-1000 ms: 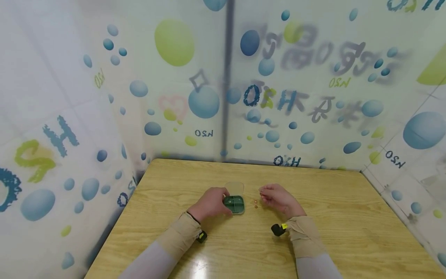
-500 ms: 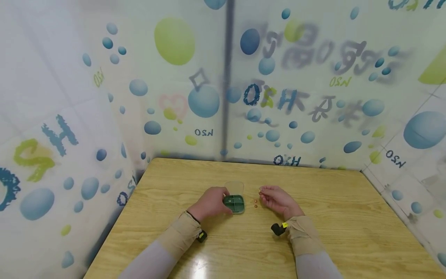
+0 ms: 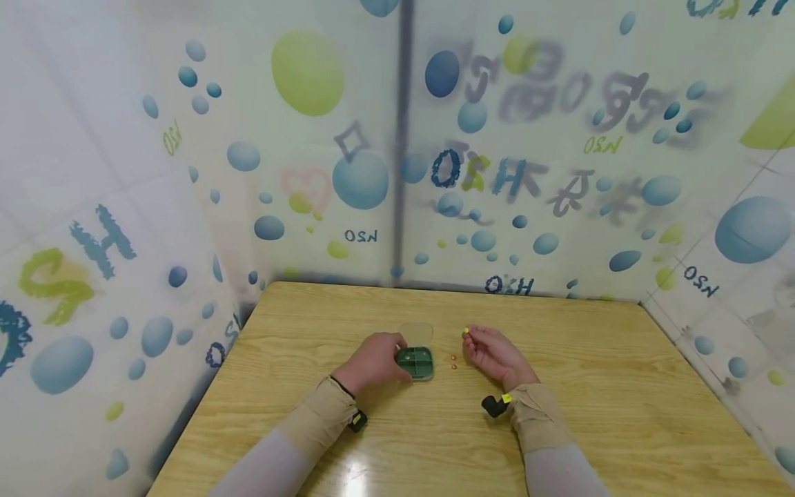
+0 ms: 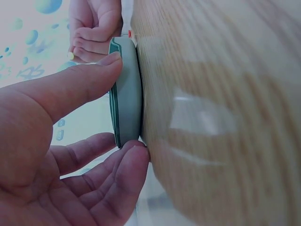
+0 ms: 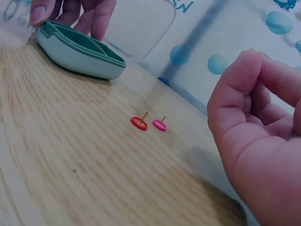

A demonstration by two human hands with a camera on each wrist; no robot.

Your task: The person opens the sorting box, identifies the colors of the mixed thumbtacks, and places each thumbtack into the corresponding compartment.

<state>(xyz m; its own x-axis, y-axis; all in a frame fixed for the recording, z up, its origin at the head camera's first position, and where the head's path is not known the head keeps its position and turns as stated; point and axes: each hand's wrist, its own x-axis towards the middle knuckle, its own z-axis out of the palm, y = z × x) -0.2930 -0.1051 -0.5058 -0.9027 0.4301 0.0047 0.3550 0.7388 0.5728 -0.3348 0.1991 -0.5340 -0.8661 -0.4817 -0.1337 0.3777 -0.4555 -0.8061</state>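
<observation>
Short of the tabletop's [image 3: 621,393] far edge, the left grip [image 3: 371,362] clasps a green case [image 5: 87,64]; the right grip [image 3: 498,355] pinches a yellow piece [image 3: 466,330]. Two tacks [image 5: 139,124] lie between.

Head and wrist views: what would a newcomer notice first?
Probably the bubble-printed wall covering behind the table. Next, the open green box gripped by the left hand. Then a red tack and a pink tack, pins up, between that and the right hand, which pinches a small yellow thing.
</observation>
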